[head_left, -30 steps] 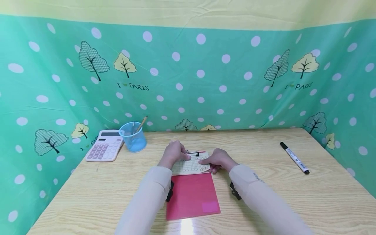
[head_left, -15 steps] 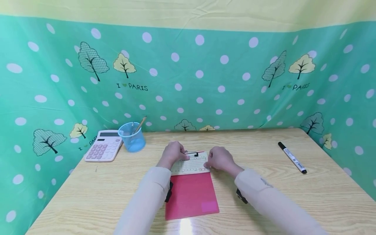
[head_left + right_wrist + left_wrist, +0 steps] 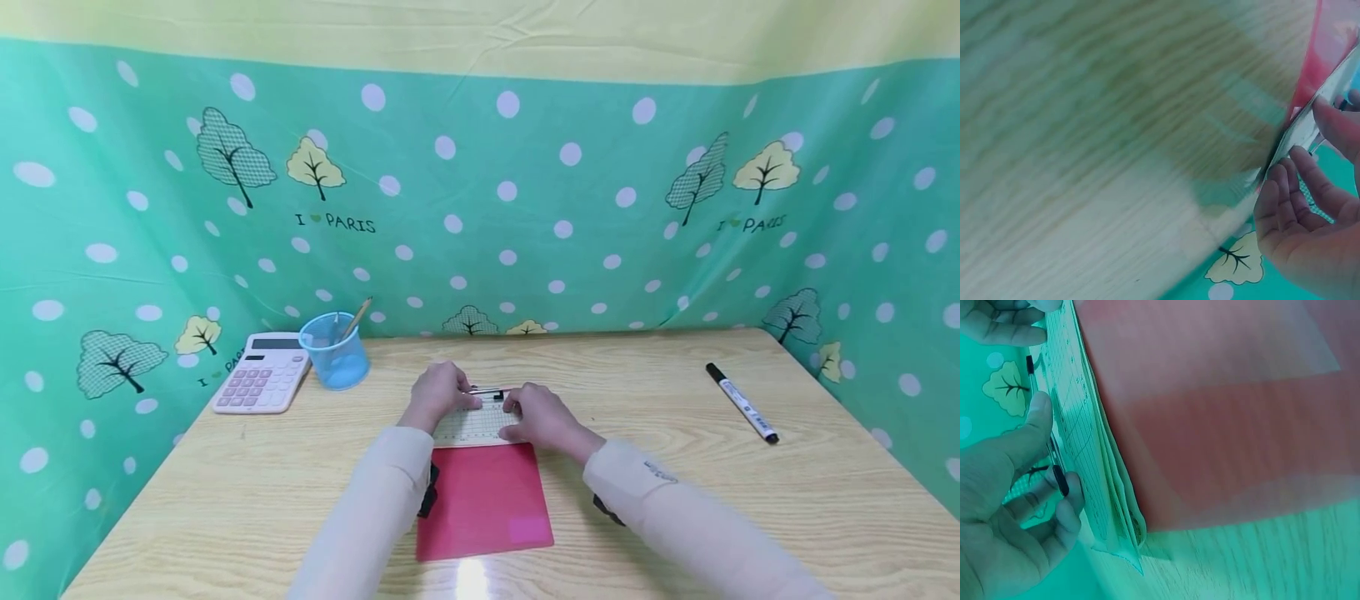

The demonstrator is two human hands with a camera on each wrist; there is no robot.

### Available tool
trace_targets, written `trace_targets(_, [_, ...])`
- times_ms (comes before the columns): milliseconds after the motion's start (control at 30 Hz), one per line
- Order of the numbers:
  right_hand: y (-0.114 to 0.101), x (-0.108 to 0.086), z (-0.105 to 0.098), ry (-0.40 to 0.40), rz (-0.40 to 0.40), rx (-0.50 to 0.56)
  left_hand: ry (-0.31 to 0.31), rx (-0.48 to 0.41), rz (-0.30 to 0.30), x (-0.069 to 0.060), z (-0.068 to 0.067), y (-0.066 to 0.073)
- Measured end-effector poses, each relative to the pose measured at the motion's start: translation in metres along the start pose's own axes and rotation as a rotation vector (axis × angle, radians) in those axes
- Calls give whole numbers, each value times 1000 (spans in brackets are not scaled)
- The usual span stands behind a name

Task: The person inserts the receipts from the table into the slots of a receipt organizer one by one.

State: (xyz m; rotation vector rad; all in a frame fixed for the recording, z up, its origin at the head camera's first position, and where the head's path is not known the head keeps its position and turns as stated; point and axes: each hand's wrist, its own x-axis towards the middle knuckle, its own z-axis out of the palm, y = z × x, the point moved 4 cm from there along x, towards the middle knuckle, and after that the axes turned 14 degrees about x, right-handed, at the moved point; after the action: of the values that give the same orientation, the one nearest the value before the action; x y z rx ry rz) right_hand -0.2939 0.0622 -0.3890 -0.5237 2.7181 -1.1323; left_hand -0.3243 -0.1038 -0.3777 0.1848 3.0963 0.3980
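Note:
A stack of grid-lined paper sheets [image 3: 472, 428] lies across the far part of a red folder [image 3: 487, 508]. At the sheets' far edge is a metal clip bar [image 3: 1055, 450] with black ends. My left hand [image 3: 438, 395] holds this bar at its left part, thumb on top and fingers beneath in the left wrist view. My right hand [image 3: 546, 419] is over the sheets' right part, thumb and index finger apart and touching the paper. In the right wrist view, the right fingers [image 3: 1282, 194] are bent loosely beside the sheets' edge. The sheets' near corners look slightly fanned.
A pink calculator [image 3: 264, 375] and a blue mesh pen cup [image 3: 341, 363] with pencils stand at the back left of the wooden table [image 3: 637, 367]. A black-capped marker [image 3: 742, 403] lies on the right. A green patterned curtain [image 3: 420, 200] hangs behind.
My right hand has let go of the sheets' right edge and shifted left over the paper. The left hand stays at the clip bar. The whole view has drifted slightly.

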Motion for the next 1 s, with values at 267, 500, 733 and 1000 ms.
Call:
trace_targets(267, [1,3,-2,-51,60,45,0,42,-68,0,0,0])
trace_targets(500, [-1,4,-3,-83,73,16,-13,48,-136,2,1,1])
trace_targets(733, [-2,4,-3,-84,68,-15,-48,56,-206,6,0,3])
trace_targets(1000, [-2,5,-3,-83,69,-15,-75,105,-229,7,-3,7])
